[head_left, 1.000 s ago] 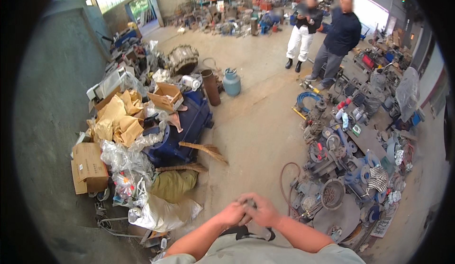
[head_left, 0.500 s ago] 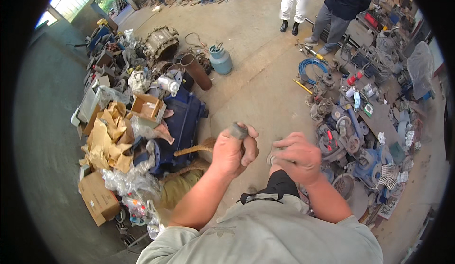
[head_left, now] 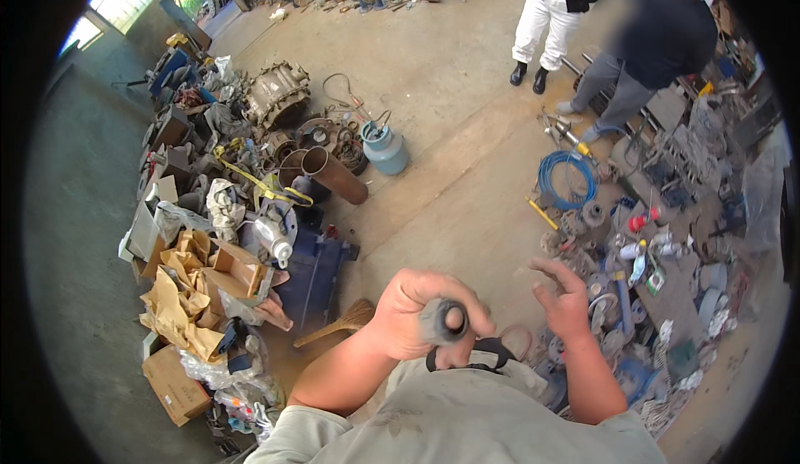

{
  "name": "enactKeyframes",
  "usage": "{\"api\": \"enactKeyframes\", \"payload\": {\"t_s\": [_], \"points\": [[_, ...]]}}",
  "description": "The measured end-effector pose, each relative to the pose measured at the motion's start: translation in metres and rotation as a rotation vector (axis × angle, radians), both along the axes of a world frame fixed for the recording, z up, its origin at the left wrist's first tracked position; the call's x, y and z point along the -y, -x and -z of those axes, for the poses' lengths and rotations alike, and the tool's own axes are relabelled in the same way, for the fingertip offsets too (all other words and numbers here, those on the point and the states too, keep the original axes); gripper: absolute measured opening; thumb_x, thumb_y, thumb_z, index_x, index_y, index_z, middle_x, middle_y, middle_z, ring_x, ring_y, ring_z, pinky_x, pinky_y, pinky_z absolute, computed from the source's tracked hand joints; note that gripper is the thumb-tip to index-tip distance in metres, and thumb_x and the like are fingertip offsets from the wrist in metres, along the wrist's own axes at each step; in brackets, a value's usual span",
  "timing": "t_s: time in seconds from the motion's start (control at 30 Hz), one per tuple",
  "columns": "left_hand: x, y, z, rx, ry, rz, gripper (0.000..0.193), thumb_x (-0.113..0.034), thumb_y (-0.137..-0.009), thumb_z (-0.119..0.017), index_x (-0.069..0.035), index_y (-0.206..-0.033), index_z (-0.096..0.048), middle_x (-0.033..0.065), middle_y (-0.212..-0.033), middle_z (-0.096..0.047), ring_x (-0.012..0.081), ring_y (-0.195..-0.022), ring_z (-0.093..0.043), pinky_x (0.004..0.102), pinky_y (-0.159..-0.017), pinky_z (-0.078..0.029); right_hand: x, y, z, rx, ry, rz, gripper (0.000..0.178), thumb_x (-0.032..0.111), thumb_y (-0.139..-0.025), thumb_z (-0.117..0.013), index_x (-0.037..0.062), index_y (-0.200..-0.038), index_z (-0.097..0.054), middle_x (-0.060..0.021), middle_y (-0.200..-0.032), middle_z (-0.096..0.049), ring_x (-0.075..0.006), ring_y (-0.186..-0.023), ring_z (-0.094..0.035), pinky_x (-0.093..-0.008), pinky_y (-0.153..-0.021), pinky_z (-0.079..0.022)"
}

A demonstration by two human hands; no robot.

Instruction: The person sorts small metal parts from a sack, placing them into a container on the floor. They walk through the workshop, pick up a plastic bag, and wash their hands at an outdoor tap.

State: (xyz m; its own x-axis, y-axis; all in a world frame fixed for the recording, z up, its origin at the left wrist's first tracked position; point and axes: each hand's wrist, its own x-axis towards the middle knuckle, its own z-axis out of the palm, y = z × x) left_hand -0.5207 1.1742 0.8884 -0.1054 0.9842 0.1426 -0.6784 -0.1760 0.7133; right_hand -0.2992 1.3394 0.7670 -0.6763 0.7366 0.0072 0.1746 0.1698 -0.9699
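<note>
In front of my chest, my left hand (head_left: 410, 306) is closed round a short grey hollow cylinder (head_left: 432, 324), like a metal sleeve. Its dark open end faces up toward me, and a fingertip seems to show at the hole. My right hand (head_left: 567, 304) is raised off to the right, apart from the sleeve. Its fingers are spread and slightly curled, with nothing visible in them. A straw broom (head_left: 346, 321) lies beyond my left forearm, beside a blue metal housing (head_left: 315, 276).
At left are piled machine parts, brown paper (head_left: 179, 306) and a cardboard box (head_left: 175, 385). A rusty pipe (head_left: 337, 177) and a blue gas cylinder (head_left: 385, 149) stand ahead. At right lie a blue hose coil (head_left: 567, 181) and many parts. Two people (head_left: 546, 27) stand at the far right.
My left hand has turned the sleeve so its hollow end shows. The right hand has moved up and right, its fingers spreading. The whole view has shifted.
</note>
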Motion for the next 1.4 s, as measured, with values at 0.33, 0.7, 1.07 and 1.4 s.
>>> {"api": "enactKeyframes", "payload": {"t_s": [0.33,0.7,1.07,1.4], "points": [[-0.141,0.134,0.102,-0.210,0.627,-0.072,0.013,-0.005,-0.094,-0.061,-0.001,-0.102,-0.071,0.0042,-0.082,-0.067,0.0114,-0.072,-0.062,0.0279,-0.065,-0.050,-0.113,0.231,-0.059,-0.198,-0.506,-0.512,0.041,0.019,-0.089,-0.073,0.0070,-0.128,-0.066,-0.0118,-0.124,-0.069,-0.0312,-0.114,-0.065,-0.0411,-0.103,-0.048],[-0.254,0.280,0.147,0.444,0.706,-0.037,0.010,-0.007,-0.101,-0.057,-0.002,-0.106,-0.065,0.0009,-0.083,-0.064,0.0069,-0.067,-0.060,0.0190,-0.057,-0.050,-0.218,0.374,-0.019,-0.103,-0.317,-0.268,0.023,0.016,-0.082,-0.080,0.0091,-0.104,-0.079,-0.0109,-0.110,-0.076,-0.0251,-0.088,-0.074,-0.0343,-0.080,-0.058],[-0.437,0.484,0.173,0.362,0.790,-0.124,0.007,-0.003,-0.096,-0.062,-0.002,-0.103,-0.062,-0.0013,-0.076,-0.058,0.0087,-0.063,-0.053,0.0207,-0.053,-0.042,-0.426,0.587,0.022,-0.133,-0.204,-0.489,0.032,0.023,-0.085,-0.079,0.0118,-0.114,-0.075,-0.0083,-0.106,-0.073,-0.0259,-0.094,-0.068,-0.0360,-0.082,-0.054],[-0.587,0.657,0.123,0.301,0.837,-0.450,0.009,-0.001,-0.089,-0.063,-0.006,-0.083,-0.058,0.0004,-0.064,-0.051,0.0116,-0.053,-0.047,0.0247,-0.050,-0.037,-0.587,0.812,0.003,-0.287,-0.390,-0.758,0.018,0.023,-0.093,-0.066,0.0093,-0.104,-0.068,-0.0096,-0.097,-0.066,-0.0321,-0.095,-0.062,-0.0411,-0.084,-0.052]]}}
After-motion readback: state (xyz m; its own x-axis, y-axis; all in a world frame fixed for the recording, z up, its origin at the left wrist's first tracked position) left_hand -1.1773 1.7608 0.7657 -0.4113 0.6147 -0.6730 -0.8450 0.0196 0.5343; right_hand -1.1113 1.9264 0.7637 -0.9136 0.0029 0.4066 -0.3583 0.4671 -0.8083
